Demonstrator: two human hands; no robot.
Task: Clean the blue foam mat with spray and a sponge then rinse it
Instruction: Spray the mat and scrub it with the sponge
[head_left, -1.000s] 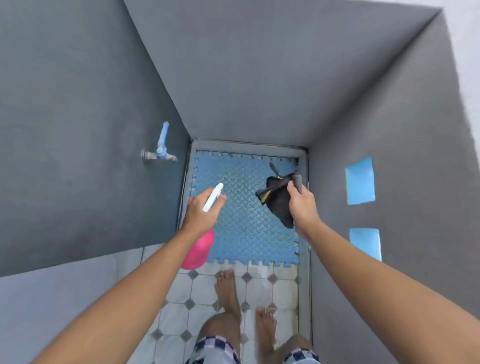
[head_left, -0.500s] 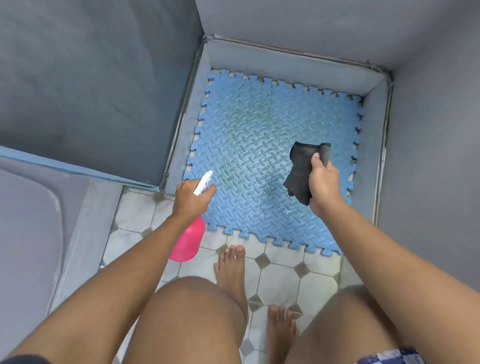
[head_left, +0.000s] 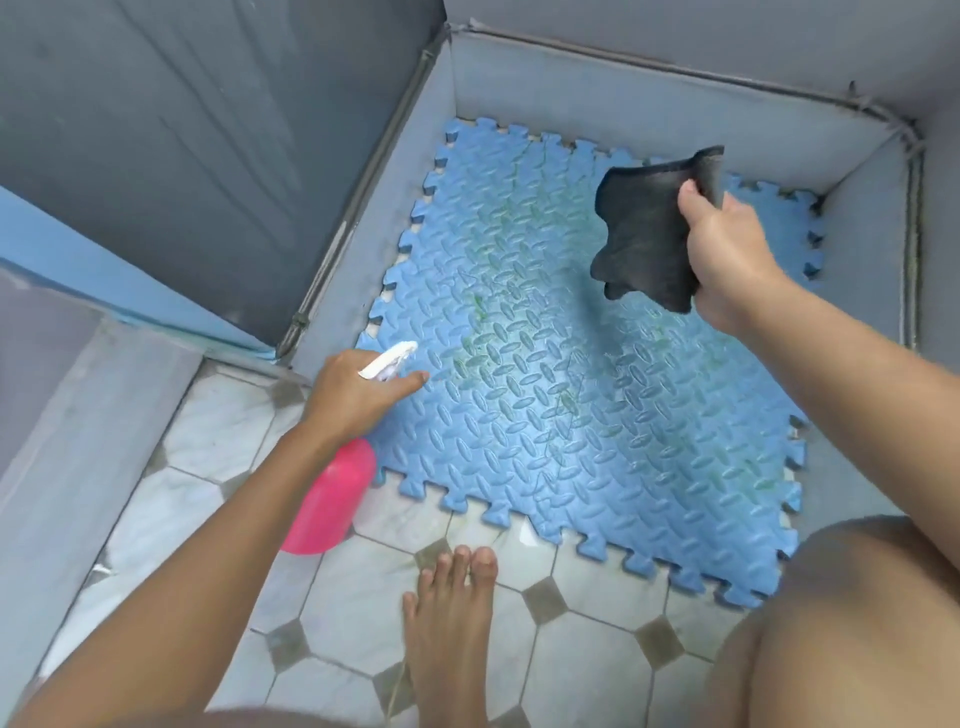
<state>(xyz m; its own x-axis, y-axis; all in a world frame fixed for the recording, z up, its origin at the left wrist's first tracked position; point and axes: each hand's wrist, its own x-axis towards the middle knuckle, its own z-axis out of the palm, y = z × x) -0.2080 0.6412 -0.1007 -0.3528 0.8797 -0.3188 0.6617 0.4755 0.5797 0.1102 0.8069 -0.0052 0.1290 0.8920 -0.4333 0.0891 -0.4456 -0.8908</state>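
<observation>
The blue foam mat (head_left: 571, 405) lies flat on the floor in the corner, with greenish stains near its middle. My left hand (head_left: 358, 389) grips a pink spray bottle (head_left: 327, 499) by its white nozzle head, held over the mat's near-left edge with the nozzle pointing at the mat. My right hand (head_left: 727, 254) holds a dark, limp cloth-like sponge (head_left: 649, 234) above the mat's far right part.
Grey walls (head_left: 208, 156) enclose the mat on the left, far and right sides. White tiled floor (head_left: 363, 649) runs along the mat's near edge, where my bare foot (head_left: 447, 623) stands. My bent knee (head_left: 857, 623) is at the lower right.
The view has dropped lower and closer to the mat as I crouched. Both hands have come nearer to the mat, still holding the bottle and the sponge.
</observation>
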